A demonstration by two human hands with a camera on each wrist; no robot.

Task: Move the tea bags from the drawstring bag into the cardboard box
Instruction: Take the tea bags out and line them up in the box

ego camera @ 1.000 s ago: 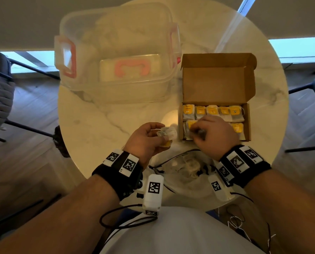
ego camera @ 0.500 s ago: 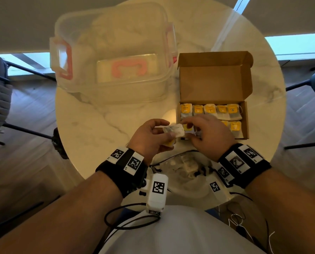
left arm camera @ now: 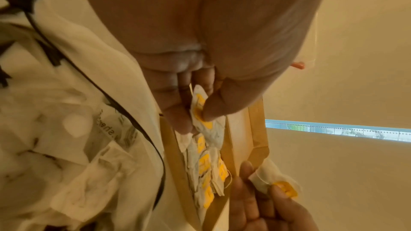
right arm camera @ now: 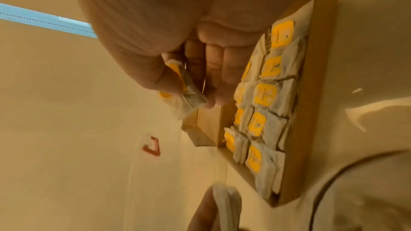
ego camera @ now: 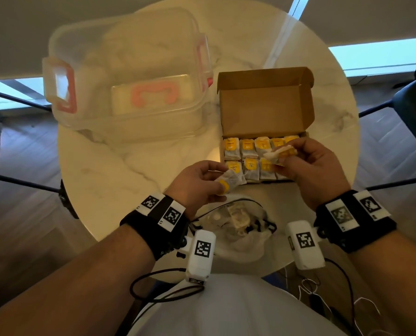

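Note:
An open cardboard box (ego camera: 266, 110) sits on the round marble table, its tray filled with two rows of tea bags (ego camera: 247, 147) with yellow tags. My left hand (ego camera: 199, 181) pinches a tea bag (ego camera: 228, 181) just left of the box's near corner; the same tea bag (left arm camera: 203, 111) shows under the thumb in the left wrist view. My right hand (ego camera: 306, 166) pinches another tea bag (ego camera: 278, 152) above the right part of the tray, also seen as tea bag (right arm camera: 189, 92). The white drawstring bag (ego camera: 238, 224) lies open at the table's near edge between my wrists, with packets inside.
A clear plastic storage bin (ego camera: 127, 76) with pink latches stands at the back left, beside the box. The table's rim (ego camera: 80, 204) is close on the left. Chairs stand on the wooden floor at both sides. Cables hang near my lap.
My right hand took a tea bag from the left hand's bunch and carried it right, over the box tray. The left hand kept a tea bag and stayed near the box's near-left corner.

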